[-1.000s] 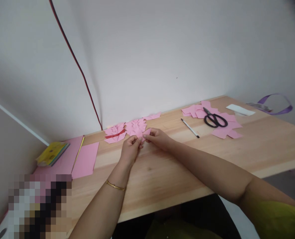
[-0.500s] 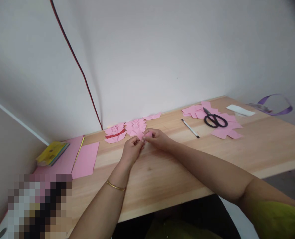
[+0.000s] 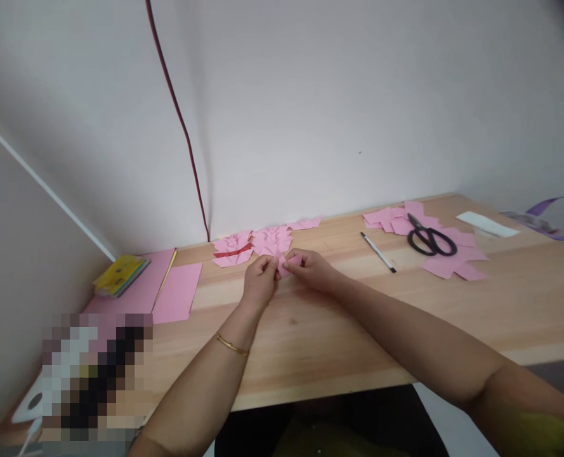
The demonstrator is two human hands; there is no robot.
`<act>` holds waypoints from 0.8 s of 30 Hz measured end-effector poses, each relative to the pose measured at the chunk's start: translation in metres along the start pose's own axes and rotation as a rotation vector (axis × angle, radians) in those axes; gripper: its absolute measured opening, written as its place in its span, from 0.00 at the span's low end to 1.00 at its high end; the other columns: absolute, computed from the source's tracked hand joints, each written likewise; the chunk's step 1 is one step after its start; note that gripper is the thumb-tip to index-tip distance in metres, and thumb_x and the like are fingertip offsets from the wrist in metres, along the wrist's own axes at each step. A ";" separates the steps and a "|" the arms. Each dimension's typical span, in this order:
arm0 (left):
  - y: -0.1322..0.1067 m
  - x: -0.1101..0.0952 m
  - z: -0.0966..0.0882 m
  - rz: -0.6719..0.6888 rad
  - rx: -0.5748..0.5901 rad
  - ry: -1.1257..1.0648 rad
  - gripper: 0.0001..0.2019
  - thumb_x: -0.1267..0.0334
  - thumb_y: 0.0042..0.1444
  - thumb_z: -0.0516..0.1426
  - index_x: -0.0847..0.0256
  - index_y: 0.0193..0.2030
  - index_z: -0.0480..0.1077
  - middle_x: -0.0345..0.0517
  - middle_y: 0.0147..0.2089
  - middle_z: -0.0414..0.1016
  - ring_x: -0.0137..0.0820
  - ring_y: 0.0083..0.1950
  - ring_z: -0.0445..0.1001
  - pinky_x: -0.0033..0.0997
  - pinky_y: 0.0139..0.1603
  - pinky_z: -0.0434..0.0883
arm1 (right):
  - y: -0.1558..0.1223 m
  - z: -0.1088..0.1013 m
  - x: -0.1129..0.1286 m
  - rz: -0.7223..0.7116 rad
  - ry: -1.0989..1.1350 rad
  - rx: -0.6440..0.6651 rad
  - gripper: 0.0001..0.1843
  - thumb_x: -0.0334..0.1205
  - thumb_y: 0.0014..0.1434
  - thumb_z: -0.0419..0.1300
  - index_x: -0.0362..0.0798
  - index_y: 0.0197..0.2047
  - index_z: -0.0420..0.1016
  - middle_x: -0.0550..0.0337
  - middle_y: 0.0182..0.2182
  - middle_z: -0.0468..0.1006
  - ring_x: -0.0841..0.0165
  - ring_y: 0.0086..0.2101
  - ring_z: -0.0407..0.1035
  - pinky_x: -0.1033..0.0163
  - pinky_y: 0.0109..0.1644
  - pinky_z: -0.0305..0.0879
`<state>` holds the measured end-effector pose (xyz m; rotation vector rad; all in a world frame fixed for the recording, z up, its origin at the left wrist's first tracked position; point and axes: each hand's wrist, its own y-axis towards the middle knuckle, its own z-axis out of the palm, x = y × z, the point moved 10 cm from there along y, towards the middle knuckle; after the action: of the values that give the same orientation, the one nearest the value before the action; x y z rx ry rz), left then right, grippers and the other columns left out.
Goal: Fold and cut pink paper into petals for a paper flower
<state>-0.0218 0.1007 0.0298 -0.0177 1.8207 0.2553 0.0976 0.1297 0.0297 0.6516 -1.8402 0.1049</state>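
Observation:
A small piece of pink paper (image 3: 283, 265) is pinched between my two hands, just above the wooden table. My left hand (image 3: 261, 277), with a gold bangle at the wrist, grips its left side between thumb and fingers. On the other side my right hand (image 3: 310, 269) pinches it the same way. Fingers hide part of the sheet, so its exact shape is unclear. Right behind the hands lie folded pink paper pieces (image 3: 271, 238) in rows. Another folded group to the left has a red strip (image 3: 233, 251) across it.
Black-handled scissors (image 3: 432, 242) rest on pink paper cut-outs (image 3: 446, 263) at the right. Nearby are a pen (image 3: 378, 252) and a white strip (image 3: 487, 224). At left, pink sheets (image 3: 179, 292) bear a yellow pencil (image 3: 165, 278) and yellow packet (image 3: 120, 274). A cable (image 3: 186, 133) hangs down the wall.
The view has swung a little left, so things on the table appear farther right. Both hands still hold the pink paper, with their fingertips now slightly farther apart.

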 end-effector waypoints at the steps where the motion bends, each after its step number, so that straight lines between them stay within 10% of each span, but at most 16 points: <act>1: 0.000 0.000 0.000 0.004 -0.007 -0.009 0.14 0.55 0.54 0.54 0.60 0.22 0.64 0.38 0.20 0.65 0.26 0.24 0.63 0.26 0.28 0.61 | 0.000 0.000 0.000 -0.003 -0.005 0.001 0.12 0.45 0.55 0.56 0.45 0.28 0.69 0.63 0.25 0.69 0.71 0.28 0.61 0.67 0.33 0.56; 13: 0.000 -0.001 -0.004 0.011 -0.036 -0.040 0.16 0.52 0.53 0.54 0.61 0.21 0.65 0.38 0.20 0.64 0.25 0.24 0.62 0.25 0.28 0.60 | 0.000 0.002 0.001 0.003 -0.010 0.018 0.14 0.47 0.55 0.55 0.45 0.29 0.69 0.62 0.26 0.70 0.72 0.28 0.61 0.67 0.32 0.55; 24: -0.003 0.016 0.022 -0.111 0.171 -0.105 0.14 0.54 0.49 0.59 0.63 0.23 0.65 0.37 0.20 0.65 0.22 0.20 0.60 0.23 0.22 0.54 | 0.003 -0.006 -0.013 0.061 0.146 -0.055 0.14 0.49 0.54 0.56 0.46 0.26 0.65 0.65 0.23 0.67 0.73 0.26 0.60 0.67 0.32 0.56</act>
<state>-0.0047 0.1035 0.0091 0.0136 1.7253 0.0214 0.1038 0.1398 0.0209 0.5354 -1.7161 0.1383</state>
